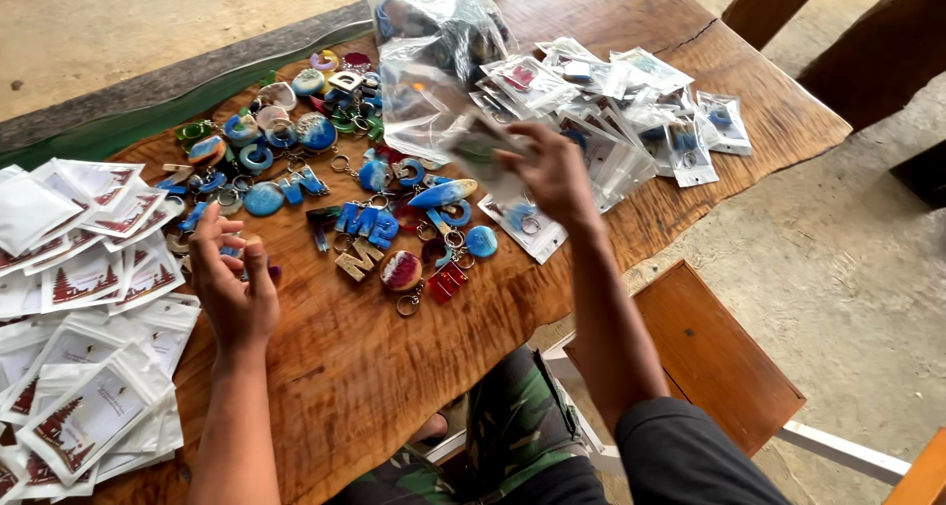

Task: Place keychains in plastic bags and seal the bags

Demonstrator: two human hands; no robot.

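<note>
Viewing from the head camera, looking down on a wooden table [394,367] filling the centre of the frame.

Right hand [554,175], upper centre of frame: raised above the table, fingers curled and pinched on a small clear packet [480,147]. Packet blurred; contents appear greenish, kind not discernible. Packet held at the fingertips, to the left of the palm, directly above the boundary between the loose keychains and the packed ones.

Left hand [232,278], centre left of frame: fingers partly spread and bent upward, palm facing the camera side. Small item seemingly at the fingertips, near a purple piece; cannot tell whether gripped or merely touched.

Loose keychains [365,219], centre of frame between both hands: letter shapes, rings and ovals in blue, wood and red, each with a metal ring, spread flat on the table. Nearest to the left fingertips on the left edge of the spread; below and left of the right hand.

Packed clear packets [611,111], upper right of frame: overlapping heap, just behind and right of the right hand. Large crumpled clear bag [434,42] above the heap, upper centre.

White printed sachets [89,367], left edge and lower left of frame: stacked in loose layers, just left of the left wrist.

Wooden stool [719,357], lower right, beside the table edge.
</note>
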